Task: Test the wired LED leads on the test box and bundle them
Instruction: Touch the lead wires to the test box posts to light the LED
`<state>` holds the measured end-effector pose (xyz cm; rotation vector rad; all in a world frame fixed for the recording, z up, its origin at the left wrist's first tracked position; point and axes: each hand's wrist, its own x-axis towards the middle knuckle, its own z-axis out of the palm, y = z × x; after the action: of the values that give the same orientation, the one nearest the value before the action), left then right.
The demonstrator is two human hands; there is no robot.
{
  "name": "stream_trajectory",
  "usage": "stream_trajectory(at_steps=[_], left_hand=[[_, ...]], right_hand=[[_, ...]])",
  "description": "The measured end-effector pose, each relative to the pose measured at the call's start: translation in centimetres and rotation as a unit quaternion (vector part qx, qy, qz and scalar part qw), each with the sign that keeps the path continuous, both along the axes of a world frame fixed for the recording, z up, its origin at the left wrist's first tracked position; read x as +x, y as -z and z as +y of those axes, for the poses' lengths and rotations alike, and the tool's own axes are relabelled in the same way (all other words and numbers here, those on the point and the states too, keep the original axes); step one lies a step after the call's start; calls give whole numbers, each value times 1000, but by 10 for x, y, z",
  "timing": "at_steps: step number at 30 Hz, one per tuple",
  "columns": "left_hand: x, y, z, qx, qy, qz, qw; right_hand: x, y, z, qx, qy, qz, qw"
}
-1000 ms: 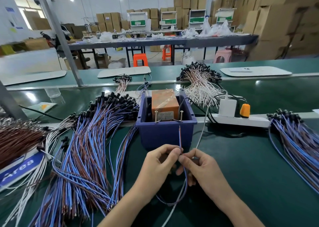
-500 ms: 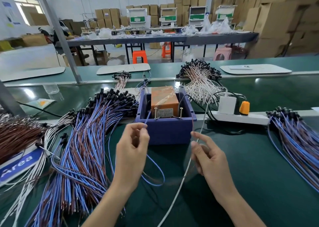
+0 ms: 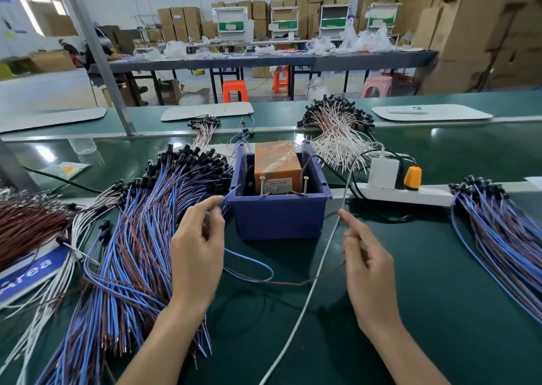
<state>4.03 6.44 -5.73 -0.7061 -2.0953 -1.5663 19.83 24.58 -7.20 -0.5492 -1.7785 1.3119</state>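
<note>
Cardboard cartons are stacked along the far wall of a workshop, and a long dark green bench top [image 3: 425,311] fills the foreground of the head view. Near its middle a dark blue plastic test box [image 3: 278,217] is set, in which an orange tape-wrapped block [image 3: 277,162] stands with two upright metal screws [image 3: 262,184] at its front. One thin blue-and-brown wired lead [image 3: 255,264] is held before the box and sags in a loop onto the bench top between the hands. Its blue end is pinched between thumb and forefinger of the left hand [image 3: 196,255], the tip raised towards the box's left front corner. Its brown end is pinched by the right hand [image 3: 366,264], the forefinger stretched towards the box's right front corner; whether either tip touches the box cannot be told. A large heap of blue and brown capped leads [image 3: 140,238] is spread over the left part of the bench top, just beside the left wrist. A smaller bundle of like leads [image 3: 498,232] lies at the right edge. A white power strip [image 3: 404,195] is placed right of the box, and a thin white cable [image 3: 308,296] is run from it to the near edge, between the hands.
</note>
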Motion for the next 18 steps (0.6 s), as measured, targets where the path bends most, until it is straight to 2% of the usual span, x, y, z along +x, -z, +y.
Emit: stream_trajectory(at_steps=[7, 13, 15, 18], left_hand=[[-18, -9, -18, 69, -65, -25, 995], [-22, -9, -24, 41, -63, -24, 997], [-21, -7, -22, 27, -65, -18, 997], [-18, -5, -19, -6, -65, 3, 998]], right_hand=[[6, -5, 15, 0, 130, 88, 988], [14, -11, 35, 5, 274, 156, 949], [16, -10, 38, 22, 278, 155, 948], [12, -6, 30, 75, 212, 91, 970]])
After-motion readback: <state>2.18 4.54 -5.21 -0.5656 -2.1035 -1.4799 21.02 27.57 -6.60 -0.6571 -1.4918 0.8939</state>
